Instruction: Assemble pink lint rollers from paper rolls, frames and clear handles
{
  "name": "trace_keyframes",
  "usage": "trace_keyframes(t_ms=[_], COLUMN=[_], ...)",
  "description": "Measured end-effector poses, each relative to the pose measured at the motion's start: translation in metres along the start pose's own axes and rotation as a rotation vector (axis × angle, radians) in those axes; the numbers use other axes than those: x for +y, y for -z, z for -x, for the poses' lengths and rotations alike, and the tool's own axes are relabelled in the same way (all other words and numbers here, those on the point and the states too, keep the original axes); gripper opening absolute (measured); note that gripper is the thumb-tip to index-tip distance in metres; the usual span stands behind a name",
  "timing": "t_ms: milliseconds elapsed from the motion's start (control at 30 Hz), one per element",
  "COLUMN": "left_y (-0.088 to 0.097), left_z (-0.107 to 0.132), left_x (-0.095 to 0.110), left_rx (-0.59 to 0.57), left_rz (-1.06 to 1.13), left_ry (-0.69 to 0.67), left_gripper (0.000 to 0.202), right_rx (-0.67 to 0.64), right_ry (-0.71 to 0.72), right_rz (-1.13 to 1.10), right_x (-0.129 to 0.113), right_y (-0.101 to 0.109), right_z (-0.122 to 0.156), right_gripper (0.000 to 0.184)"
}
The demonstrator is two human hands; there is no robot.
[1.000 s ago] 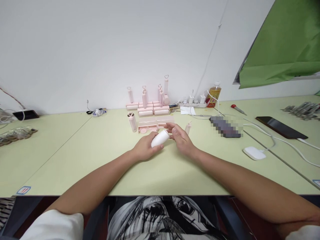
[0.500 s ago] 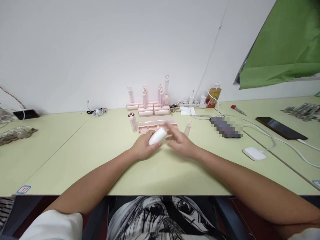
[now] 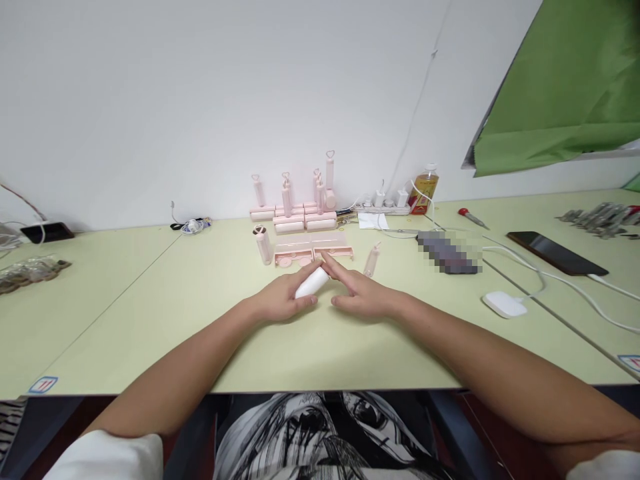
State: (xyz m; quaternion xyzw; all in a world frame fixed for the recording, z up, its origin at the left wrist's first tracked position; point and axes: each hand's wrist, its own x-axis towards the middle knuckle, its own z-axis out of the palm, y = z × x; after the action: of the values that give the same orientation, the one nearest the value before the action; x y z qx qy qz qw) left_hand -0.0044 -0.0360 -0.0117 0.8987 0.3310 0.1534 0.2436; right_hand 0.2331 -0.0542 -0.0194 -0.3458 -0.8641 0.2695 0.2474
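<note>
My left hand point(image 3: 280, 297) is wrapped around a white roll point(image 3: 313, 283), thumb on the near side and fingers over the far side. The roll lies tilted, its upper end to the right. My right hand point(image 3: 363, 293) has its fingers stretched out, the fingertips at the roll's upper right end; that end is partly hidden. Just beyond the hands sits an open pink case point(image 3: 295, 257) with a clear lid, and a second open pink case point(image 3: 340, 252) beside it. A pale pink handle point(image 3: 371, 261) leans to the right, and a pink tube with a dark open top point(image 3: 263, 247) stands to the left.
Several pink cases with white rolls point(image 3: 290, 225) and upright pink handles with heart-shaped loops point(image 3: 287, 199) stand by the wall. Rightward are a power strip point(image 3: 393, 210), a bottle point(image 3: 425, 192), a red-handled screwdriver point(image 3: 473, 218), a black phone point(image 3: 555, 252) and a white charger point(image 3: 504, 305).
My right hand has moved slightly left, from a blurred position beside the roll to touching its upper end with the fingertips. My left hand keeps hold of the roll. The view has shifted slightly.
</note>
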Motion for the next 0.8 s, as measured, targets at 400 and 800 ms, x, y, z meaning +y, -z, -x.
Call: trace_keyframes(t_ms=[400, 800], left_y=[0.009, 0.006], left_z=[0.003, 0.001], left_x=[0.007, -0.002], left_rx=[-0.125, -0.059], left_rz=[-0.090, -0.062], left_ry=[0.070, 0.103], left_gripper=[0.071, 0.073], right_rx=[0.298, 0.263], right_ry=[-0.357, -0.517], right_rz=[0.529, 0.638], right_x=[0.031, 0.046], right_y=[0.020, 0.030], right_z=[-0.012, -0.015], right_gripper=[0.054, 0.034])
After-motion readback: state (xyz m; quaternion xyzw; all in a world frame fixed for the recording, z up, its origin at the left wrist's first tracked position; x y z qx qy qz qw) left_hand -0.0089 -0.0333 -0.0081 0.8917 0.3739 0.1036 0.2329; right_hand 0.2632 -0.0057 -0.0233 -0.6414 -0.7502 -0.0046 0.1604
